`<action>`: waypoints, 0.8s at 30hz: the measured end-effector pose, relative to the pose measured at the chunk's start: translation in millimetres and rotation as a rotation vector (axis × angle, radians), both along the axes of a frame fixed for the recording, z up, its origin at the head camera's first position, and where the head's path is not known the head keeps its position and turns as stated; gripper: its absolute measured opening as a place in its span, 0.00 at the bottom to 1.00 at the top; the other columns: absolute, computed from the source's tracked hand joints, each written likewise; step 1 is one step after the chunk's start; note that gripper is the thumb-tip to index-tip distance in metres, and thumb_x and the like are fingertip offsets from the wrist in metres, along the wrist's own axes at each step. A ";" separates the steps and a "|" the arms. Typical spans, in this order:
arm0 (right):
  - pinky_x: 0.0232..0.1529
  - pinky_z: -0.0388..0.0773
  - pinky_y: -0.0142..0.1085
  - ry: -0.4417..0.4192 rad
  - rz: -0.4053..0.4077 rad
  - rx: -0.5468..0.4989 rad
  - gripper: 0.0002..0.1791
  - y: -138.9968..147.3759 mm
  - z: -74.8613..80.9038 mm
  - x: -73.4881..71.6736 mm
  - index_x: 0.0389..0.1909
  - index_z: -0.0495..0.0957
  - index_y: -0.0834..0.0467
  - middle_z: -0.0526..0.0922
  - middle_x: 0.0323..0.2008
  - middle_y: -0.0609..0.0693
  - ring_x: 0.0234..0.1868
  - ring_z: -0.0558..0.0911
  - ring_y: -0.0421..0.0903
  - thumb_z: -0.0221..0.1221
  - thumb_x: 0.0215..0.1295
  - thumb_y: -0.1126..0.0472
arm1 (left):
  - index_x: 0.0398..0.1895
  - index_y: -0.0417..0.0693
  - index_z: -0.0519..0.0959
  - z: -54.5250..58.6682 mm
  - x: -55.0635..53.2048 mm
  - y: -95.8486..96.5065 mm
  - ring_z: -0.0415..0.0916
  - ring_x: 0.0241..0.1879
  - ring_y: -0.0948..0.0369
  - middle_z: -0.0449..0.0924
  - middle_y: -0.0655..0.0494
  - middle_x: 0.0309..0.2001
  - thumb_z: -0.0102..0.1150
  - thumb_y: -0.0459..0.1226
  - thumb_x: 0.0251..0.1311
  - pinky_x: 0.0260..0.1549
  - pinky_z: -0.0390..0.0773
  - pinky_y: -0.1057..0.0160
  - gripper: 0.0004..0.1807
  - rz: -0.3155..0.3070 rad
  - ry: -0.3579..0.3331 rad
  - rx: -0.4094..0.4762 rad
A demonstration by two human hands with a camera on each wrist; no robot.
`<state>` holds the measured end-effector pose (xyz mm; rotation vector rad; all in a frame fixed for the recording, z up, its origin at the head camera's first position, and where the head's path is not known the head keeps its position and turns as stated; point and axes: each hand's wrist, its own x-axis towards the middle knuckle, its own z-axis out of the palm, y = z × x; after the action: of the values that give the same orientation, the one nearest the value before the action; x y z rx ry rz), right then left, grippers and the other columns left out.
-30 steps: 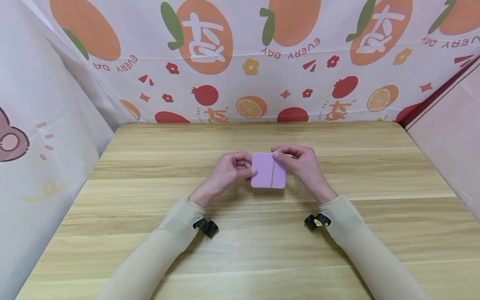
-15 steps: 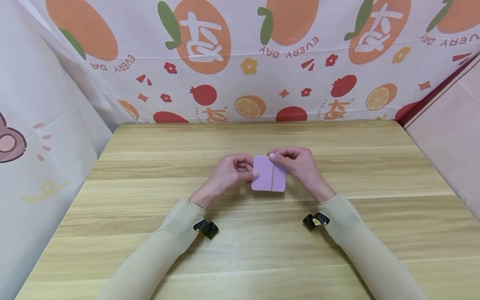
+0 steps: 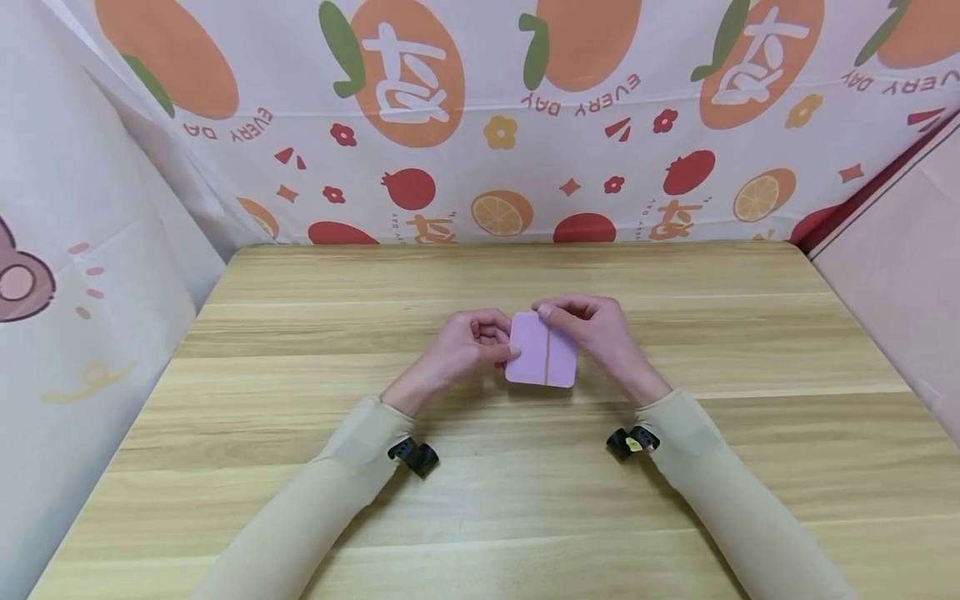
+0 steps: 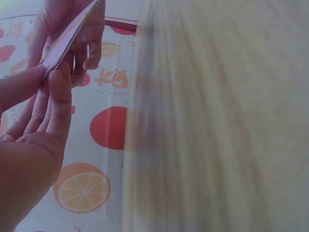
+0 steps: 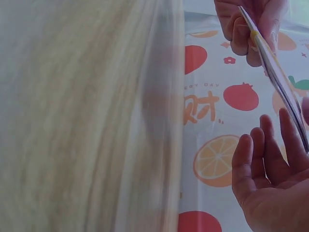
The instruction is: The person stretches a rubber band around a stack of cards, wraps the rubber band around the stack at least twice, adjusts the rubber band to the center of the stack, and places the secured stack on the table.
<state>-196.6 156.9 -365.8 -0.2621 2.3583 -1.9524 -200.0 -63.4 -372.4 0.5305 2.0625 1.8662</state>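
A thin stack of square lilac cards (image 3: 531,354) with rounded corners is held above the table, a narrow tan rubber band (image 3: 547,358) running down its face right of the middle. My left hand (image 3: 468,342) pinches the left edge between thumb and curled fingers. At the top edge, by the end of the band, the thumb and fingers of my right hand (image 3: 592,325) pinch the stack. In the left wrist view the cards (image 4: 67,41) appear nearly edge-on. Several thin layers show along the cards' edge (image 5: 280,79) in the right wrist view.
Beneath both hands spreads a wood-grain table (image 3: 480,500). A fruit-print cloth (image 3: 480,158) hangs along its far edge, with a pale cloth (image 3: 112,292) at the left. Each sleeved forearm carries a small black camera (image 3: 415,457).
The cards have come slightly lower and tilted a little, their bottom edge swinging right. My right fingertips have shifted slightly left along the top edge; the left hand has moved slightly right.
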 end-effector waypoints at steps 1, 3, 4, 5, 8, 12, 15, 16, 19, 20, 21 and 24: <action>0.39 0.75 0.33 0.001 -0.004 -0.001 0.20 0.3 0.5 0.3 0.48 0.85 0.58 0.86 0.46 0.49 0.47 0.80 0.46 0.65 0.64 0.47 | 0.38 0.34 0.79 0.3 -0.3 -0.3 0.78 0.25 0.60 0.81 0.49 0.27 0.64 0.24 0.55 0.29 0.80 0.62 0.08 0.010 -0.012 0.009; 0.40 0.75 0.33 0.001 -0.011 -0.006 0.22 1.0 0.3 0.2 0.50 0.84 0.58 0.85 0.47 0.49 0.47 0.78 0.46 0.64 0.64 0.46 | 0.38 0.33 0.78 1.1 -1.2 -1.3 0.78 0.25 0.60 0.81 0.50 0.27 0.64 0.23 0.55 0.30 0.80 0.60 0.08 0.030 -0.034 0.028; 0.41 0.75 0.33 0.002 -0.012 -0.009 0.23 1.3 0.3 0.2 0.51 0.83 0.59 0.85 0.47 0.50 0.47 0.78 0.46 0.64 0.65 0.46 | 0.38 0.33 0.78 1.6 -1.7 -2.0 0.77 0.25 0.60 0.81 0.50 0.26 0.64 0.23 0.55 0.30 0.80 0.59 0.08 0.042 -0.043 0.036; 0.43 0.75 0.35 0.003 -0.010 -0.011 0.23 1.6 0.2 0.1 0.52 0.83 0.59 0.84 0.48 0.50 0.47 0.77 0.47 0.63 0.66 0.46 | 0.38 0.34 0.77 2.5 -2.2 -2.9 0.77 0.25 0.60 0.81 0.50 0.26 0.63 0.23 0.56 0.31 0.80 0.57 0.08 0.054 -0.054 0.042; 0.47 0.76 0.39 0.000 -0.016 0.008 0.22 1.7 -0.7 -0.6 0.52 0.82 0.60 0.83 0.47 0.52 0.47 0.76 0.47 0.62 0.67 0.48 | 0.37 0.34 0.76 4.4 -4.2 -5.6 0.77 0.24 0.60 0.80 0.52 0.25 0.64 0.22 0.55 0.32 0.80 0.54 0.08 0.088 -0.073 0.060; 0.45 0.78 0.39 -0.005 -0.008 0.021 0.21 -0.3 -2.1 -0.6 0.52 0.82 0.61 0.83 0.46 0.54 0.44 0.77 0.47 0.63 0.66 0.50 | 0.37 0.35 0.75 7.4 -6.8 -9.7 0.76 0.24 0.61 0.79 0.53 0.25 0.63 0.22 0.55 0.33 0.79 0.54 0.08 0.122 -0.073 0.082; 0.45 0.78 0.36 -0.003 0.028 0.011 0.21 -1.7 -4.0 0.1 0.53 0.81 0.61 0.83 0.46 0.54 0.44 0.78 0.47 0.63 0.66 0.52 | 0.37 0.34 0.76 10.6 -8.6 -13.8 0.76 0.24 0.61 0.79 0.52 0.26 0.64 0.23 0.55 0.34 0.79 0.54 0.08 0.142 -0.064 0.093; 0.45 0.78 0.36 -0.006 0.040 0.015 0.21 -1.9 -5.0 0.1 0.53 0.81 0.61 0.83 0.47 0.54 0.44 0.78 0.47 0.64 0.66 0.52 | 0.37 0.34 0.76 11.7 -9.3 -15.2 0.76 0.24 0.61 0.79 0.52 0.26 0.64 0.23 0.55 0.34 0.79 0.54 0.08 0.148 -0.060 0.099; 0.49 0.77 0.37 -0.038 0.080 0.015 0.21 -4.0 -6.3 0.9 0.53 0.81 0.60 0.84 0.47 0.53 0.46 0.78 0.47 0.64 0.65 0.52 | 0.38 0.34 0.75 15.5 -10.6 -19.3 0.76 0.24 0.61 0.79 0.53 0.26 0.64 0.23 0.56 0.33 0.79 0.56 0.09 0.168 -0.058 0.115; 0.50 0.76 0.38 -0.054 0.092 0.009 0.20 -5.0 -6.6 1.4 0.53 0.82 0.60 0.84 0.47 0.52 0.46 0.78 0.47 0.65 0.64 0.52 | 0.38 0.34 0.75 16.6 -11.0 -20.6 0.76 0.24 0.61 0.79 0.53 0.26 0.63 0.23 0.56 0.33 0.79 0.57 0.09 0.174 -0.056 0.118; 0.52 0.76 0.41 -0.068 0.107 0.003 0.21 -6.0 -6.6 2.0 0.52 0.82 0.61 0.84 0.46 0.52 0.47 0.78 0.47 0.65 0.64 0.53 | 0.39 0.34 0.75 17.7 -11.3 -21.6 0.76 0.24 0.61 0.79 0.53 0.26 0.63 0.23 0.56 0.33 0.79 0.58 0.09 0.181 -0.058 0.122; 0.56 0.74 0.44 -0.096 0.138 -0.007 0.20 -8.4 -6.4 3.8 0.53 0.82 0.61 0.85 0.47 0.52 0.48 0.78 0.46 0.66 0.63 0.54 | 0.40 0.34 0.75 20.5 -12.2 -24.2 0.77 0.25 0.61 0.80 0.53 0.27 0.63 0.23 0.56 0.32 0.79 0.60 0.09 0.204 -0.058 0.128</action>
<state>-192.8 148.5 -372.2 -0.3143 2.2119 -1.8675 -212.3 -87.6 -351.9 0.3014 2.0351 2.1133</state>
